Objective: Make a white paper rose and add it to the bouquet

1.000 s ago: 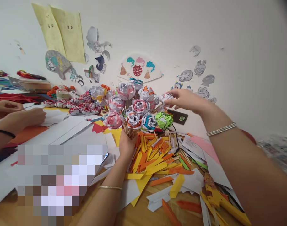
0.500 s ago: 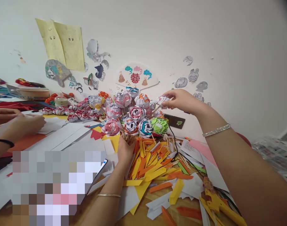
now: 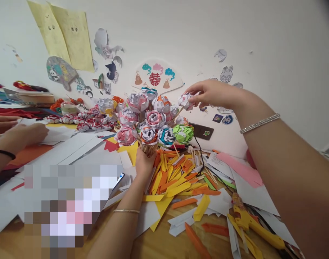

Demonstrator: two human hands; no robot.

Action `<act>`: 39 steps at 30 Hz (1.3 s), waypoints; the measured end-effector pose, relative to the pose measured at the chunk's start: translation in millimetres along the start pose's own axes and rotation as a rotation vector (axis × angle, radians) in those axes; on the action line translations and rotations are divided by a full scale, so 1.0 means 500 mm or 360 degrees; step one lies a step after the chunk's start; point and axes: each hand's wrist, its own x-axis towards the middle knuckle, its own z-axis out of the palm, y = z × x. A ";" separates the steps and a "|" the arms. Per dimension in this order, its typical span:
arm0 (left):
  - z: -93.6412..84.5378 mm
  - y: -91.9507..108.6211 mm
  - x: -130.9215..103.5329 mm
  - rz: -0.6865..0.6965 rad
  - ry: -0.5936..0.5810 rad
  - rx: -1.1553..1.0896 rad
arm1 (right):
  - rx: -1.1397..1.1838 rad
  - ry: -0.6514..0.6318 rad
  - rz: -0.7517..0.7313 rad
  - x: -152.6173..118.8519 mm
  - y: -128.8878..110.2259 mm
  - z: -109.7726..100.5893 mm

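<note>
A bunch of folded paper flowers [image 3: 155, 118], white, pink, blue, orange and green, stands upright in front of me. My left hand [image 3: 145, 162] is wrapped round its brownish base below the blooms; the hidden side of the base does not show. At the bunch's upper right, my right hand [image 3: 204, 94] has its fingers closed on a white and pink paper flower [image 3: 185, 101]. A thin stick stem [image 3: 177, 114] slants down from that flower toward the bunch. The green flower [image 3: 183, 133] sits low on the right.
Yellow and orange folded paper strips [image 3: 175, 176] cover the table beside my left hand. A yellow glue gun [image 3: 257, 225] lies at the right front. A dark cable [image 3: 199, 147] runs behind. At left, another person's hands [image 3: 32, 135] hold paper. A phone [image 3: 117, 182] lies partly blurred.
The view has tipped slightly down. My right hand and its paper flower have risen a little relative to the bunch. My left hand keeps its hold on the base.
</note>
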 end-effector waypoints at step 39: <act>-0.002 -0.003 0.010 0.0022 -0.0015 0.0116 | -0.0226 0.0177 -0.0086 -0.010 0.023 0.018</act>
